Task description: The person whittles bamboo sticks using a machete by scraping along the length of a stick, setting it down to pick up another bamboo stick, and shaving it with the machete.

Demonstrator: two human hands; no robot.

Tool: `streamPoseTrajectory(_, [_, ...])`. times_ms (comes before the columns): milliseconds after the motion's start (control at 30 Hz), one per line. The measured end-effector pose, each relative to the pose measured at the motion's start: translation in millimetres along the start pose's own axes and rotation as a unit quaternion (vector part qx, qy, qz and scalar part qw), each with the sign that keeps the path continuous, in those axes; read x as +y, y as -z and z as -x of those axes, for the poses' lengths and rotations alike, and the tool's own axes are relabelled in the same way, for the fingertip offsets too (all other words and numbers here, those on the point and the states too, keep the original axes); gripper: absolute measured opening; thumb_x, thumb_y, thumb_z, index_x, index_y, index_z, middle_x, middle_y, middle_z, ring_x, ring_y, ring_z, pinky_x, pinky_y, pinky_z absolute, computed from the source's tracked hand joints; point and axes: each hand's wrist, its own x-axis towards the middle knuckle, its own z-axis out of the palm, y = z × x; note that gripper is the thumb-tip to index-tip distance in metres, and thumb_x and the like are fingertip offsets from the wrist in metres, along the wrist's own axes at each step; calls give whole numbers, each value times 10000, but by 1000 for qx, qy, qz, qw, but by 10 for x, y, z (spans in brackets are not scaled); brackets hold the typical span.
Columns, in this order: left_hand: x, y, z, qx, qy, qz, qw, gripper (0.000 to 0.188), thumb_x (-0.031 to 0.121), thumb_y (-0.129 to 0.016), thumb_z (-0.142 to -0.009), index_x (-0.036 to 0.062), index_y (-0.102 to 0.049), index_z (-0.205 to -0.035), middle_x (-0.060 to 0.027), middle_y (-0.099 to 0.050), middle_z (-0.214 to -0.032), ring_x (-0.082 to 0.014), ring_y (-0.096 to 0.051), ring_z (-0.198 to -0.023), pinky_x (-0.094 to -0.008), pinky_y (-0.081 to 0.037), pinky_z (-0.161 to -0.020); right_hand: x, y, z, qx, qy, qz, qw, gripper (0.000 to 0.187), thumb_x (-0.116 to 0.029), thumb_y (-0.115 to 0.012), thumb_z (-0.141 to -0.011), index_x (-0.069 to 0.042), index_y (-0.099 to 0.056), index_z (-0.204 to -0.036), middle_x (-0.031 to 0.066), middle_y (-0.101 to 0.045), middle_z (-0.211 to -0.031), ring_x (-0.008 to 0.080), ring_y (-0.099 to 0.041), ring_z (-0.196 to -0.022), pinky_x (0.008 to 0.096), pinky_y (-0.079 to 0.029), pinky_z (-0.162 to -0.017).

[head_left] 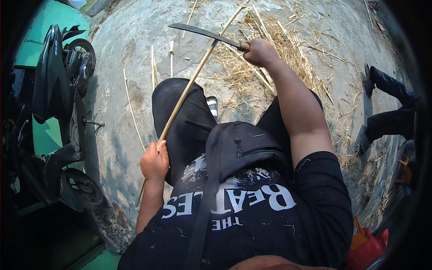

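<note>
My left hand (154,163) is closed around the lower part of a long, pale bamboo strip (192,76). The strip slants up and away to the right, passing over my left thigh, and its short lower end sticks out below my hand. In my right hand (261,53) is the handle of a machete (194,30) with a dark, slightly curved blade. That blade points left and crosses the strip well above my left hand; whether its edge bites into the strip I cannot tell. A black bag (252,146) lies across my lap.
Dry shavings (288,58) and several thin strips (130,105) litter the concrete ground (119,49). A black motorbike (67,103) stands at the left beside a green surface. On the right, another person's dark-clad legs (391,103) reach in, with a red item (373,243) at lower right.
</note>
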Motion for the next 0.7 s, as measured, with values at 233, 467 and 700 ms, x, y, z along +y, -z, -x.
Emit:
streamPoseTrajectory(233, [-37,1,95,-36,39,10,999,420,366,-566,-1047,27,-547,-799,-233,-598,-667,-475,-611,-646,-539,-436,-557,-682,2,528,37,168,58,983,209,-190,-651,-804,-94,-736,-969,156,-728,-887,339,-728,-887,480,-566,-850])
streamPoseTrajectory(467, [73,83,-52,-10,20,-34,999,419,393,-581,-1033,40,-556,-808,-223,-617,-691,-473,-616,-654,-552,-447,-566,76,123,-14,-22,-55,-22,998,264,-238,-625,-902,-131,-748,-1110,139,-756,-1008,267,-735,-951,396,-577,-863])
streamPoseTrajectory(700, [-36,-19,96,-42,32,-11,999,415,427,-584,-1024,61,-548,-830,-201,-630,-701,-463,-618,-630,-565,-461,-563,-629,-118,492,65,165,-7,984,159,-220,-680,-786,-108,-713,-894,163,-718,-827,378,-718,-847,490,-576,-794])
